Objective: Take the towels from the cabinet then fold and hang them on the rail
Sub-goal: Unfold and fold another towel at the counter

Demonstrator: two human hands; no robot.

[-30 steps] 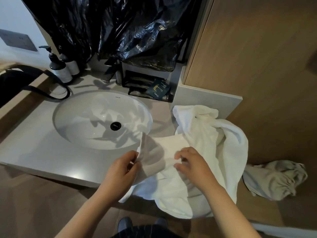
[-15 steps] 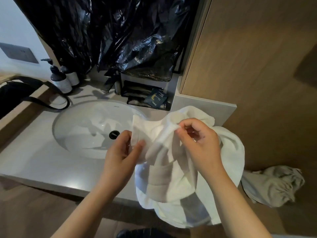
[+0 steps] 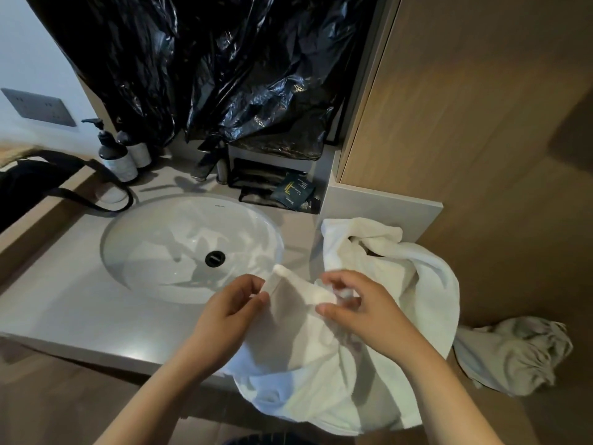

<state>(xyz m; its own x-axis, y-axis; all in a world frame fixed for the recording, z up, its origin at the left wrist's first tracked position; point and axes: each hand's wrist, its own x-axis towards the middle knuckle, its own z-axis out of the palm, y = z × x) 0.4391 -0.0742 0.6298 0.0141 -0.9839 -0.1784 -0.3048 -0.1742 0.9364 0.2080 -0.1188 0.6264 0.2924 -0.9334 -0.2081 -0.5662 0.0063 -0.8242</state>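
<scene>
A large white towel point(image 3: 401, 284) lies bunched on the right end of the vanity counter point(image 3: 57, 309) and spills over its front edge. My left hand point(image 3: 231, 313) pinches one edge of the towel between thumb and fingers, just in front of the sink. My right hand point(image 3: 362, 309) grips the same edge a little to the right, fingers curled over the cloth. The stretch of towel between my hands sags. A second, greyish towel point(image 3: 513, 354) lies crumpled on the floor at the right. No rail is in view.
A white oval sink point(image 3: 154, 252) fills the counter's middle, with a tap point(image 3: 205, 162) behind it. Pump bottles point(image 3: 115, 159) stand at the back left beside a black bag strap point(image 3: 96, 181). Black plastic sheeting point(image 3: 208, 69) hangs above. A wooden cabinet wall point(image 3: 465, 123) rises at the right.
Both hands lifted the towel's edge up over the sink half a second ago, then brought it back down to the counter front. The hands now sit lower and farther apart along the edge.
</scene>
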